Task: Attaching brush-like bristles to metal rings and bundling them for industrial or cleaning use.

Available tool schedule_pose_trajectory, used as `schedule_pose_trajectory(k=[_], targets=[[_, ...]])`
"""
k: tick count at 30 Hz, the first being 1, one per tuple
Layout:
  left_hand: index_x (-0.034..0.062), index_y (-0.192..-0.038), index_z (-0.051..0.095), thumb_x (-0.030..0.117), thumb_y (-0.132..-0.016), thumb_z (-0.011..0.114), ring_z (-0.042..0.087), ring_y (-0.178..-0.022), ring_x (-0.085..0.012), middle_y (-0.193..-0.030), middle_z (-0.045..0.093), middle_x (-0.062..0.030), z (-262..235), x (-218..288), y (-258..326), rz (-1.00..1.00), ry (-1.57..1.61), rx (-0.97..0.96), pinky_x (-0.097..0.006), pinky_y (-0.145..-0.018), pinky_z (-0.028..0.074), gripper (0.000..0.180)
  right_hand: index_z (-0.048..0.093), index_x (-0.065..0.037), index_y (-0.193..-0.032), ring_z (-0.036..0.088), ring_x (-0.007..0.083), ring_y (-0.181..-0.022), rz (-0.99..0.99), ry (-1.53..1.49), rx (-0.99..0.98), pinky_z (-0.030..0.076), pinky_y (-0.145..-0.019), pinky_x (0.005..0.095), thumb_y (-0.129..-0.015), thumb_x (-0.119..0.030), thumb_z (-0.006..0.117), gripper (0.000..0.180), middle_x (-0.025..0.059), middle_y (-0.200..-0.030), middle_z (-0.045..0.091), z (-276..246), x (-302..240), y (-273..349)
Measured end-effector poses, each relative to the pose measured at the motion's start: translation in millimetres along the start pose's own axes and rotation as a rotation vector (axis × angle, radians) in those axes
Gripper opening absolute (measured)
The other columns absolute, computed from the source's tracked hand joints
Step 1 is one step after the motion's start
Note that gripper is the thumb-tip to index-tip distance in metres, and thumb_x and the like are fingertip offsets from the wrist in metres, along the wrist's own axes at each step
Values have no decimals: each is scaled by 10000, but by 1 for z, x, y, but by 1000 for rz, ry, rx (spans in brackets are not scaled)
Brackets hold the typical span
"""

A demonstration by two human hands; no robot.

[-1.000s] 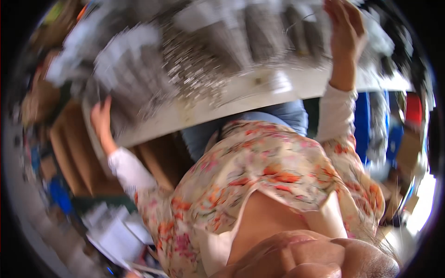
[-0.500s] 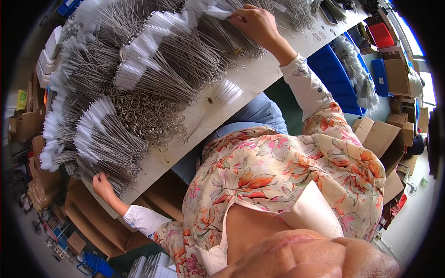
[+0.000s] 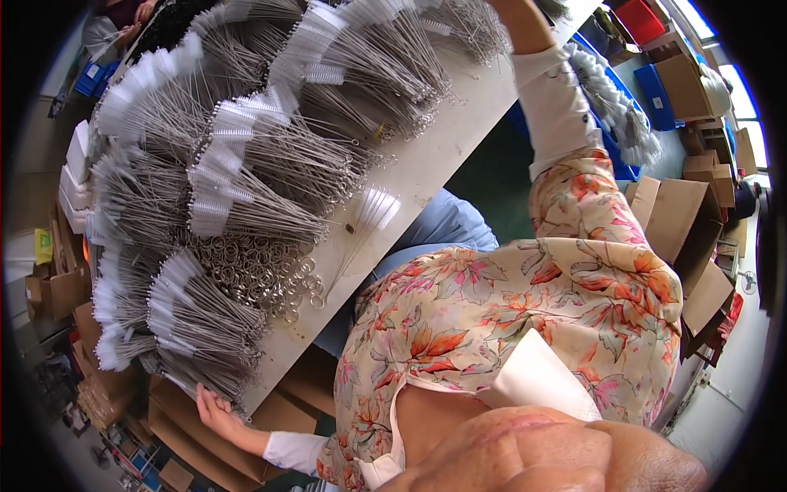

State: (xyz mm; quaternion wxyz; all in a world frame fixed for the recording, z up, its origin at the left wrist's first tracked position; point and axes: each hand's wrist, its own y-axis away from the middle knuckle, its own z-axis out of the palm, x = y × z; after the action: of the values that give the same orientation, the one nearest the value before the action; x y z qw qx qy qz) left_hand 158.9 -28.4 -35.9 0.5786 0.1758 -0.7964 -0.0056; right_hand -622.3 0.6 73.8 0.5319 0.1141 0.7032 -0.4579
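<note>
My left hand (image 3: 220, 412) is at the table's near left corner, beside a bundle of wire-handled brushes (image 3: 205, 328) with white bristles. Its fingers are loosely stretched, with nothing visible in them. My right hand (image 3: 518, 18) reaches past the far edge of the view, and its fingers are cut off. Close to its wrist lie more wire brushes (image 3: 475, 33). A heap of metal rings (image 3: 246, 266) sits between the near bundle and a larger brush bundle (image 3: 270, 201). A few loose brushes (image 3: 373, 215) lie apart on the pale table (image 3: 434, 156).
Blue bins (image 3: 619, 123) holding more brushes stand right of the table. Cardboard boxes (image 3: 676, 221) are stacked at the right, and a large open carton (image 3: 205, 443) sits below the left corner. Another person's hand (image 3: 127, 34) shows at the far left.
My right hand has moved away from the brushes, farther over the table and partly out of view. My left hand has drawn slightly back from the near bundle. The whole view has shifted.
</note>
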Motion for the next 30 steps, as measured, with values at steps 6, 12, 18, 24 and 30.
schedule_pose_trajectory(k=[6, 12, 18, 24, 30], targets=[[28, -1191, 556, 198, -927, 547, 352, -534, -31, -774, 465, 11, 35, 31, 41, 158, 256, 230, -147, -428, 254, 315, 695, -65, -752, 638, 322, -700, 45, 1224, -79, 496, -639, 424, -750, -289, 655, 227, 155, -735, 658, -37, 71, 18], [-72, -1106, 538, 253, -958, 494, 276, -522, -47, -723, 371, 10, 87, 72, 47, 239, 492, 44, -173, -426, 206, 360, 689, -20, -748, 621, 243, -624, 144, 990, -230, 491, -594, 384, -731, -269, 694, 250, 133, -674, 651, -51, 98, 12], [-94, -1054, 591, 185, -944, 459, 285, -520, -52, -654, 348, 37, 202, 110, 93, 497, 329, -265, -188, -451, 215, 328, 573, -48, -933, 557, 85, -695, 346, -295, -455, 493, -656, 274, -942, -286, 520, 245, -7, -751, 552, 41, -37, 79], [15, -1121, 594, -16, -865, 561, 524, -527, -81, -767, 566, -36, 331, 137, 134, 876, 343, -569, -215, -488, 429, 260, 618, -82, -1035, 586, 187, -942, 348, -583, -786, 466, -833, 320, -891, -209, 586, 195, 62, -1003, 604, 150, -85, 202], [-11, -872, 601, 42, -817, 617, 582, -800, -252, -895, 575, -126, 329, 131, 124, 1206, 268, -298, -341, -732, 470, 78, 647, -56, -1120, 556, 160, -1032, 78, -245, -572, 472, -864, 288, -907, -275, 584, 311, 90, -1121, 573, 118, -69, 219]])
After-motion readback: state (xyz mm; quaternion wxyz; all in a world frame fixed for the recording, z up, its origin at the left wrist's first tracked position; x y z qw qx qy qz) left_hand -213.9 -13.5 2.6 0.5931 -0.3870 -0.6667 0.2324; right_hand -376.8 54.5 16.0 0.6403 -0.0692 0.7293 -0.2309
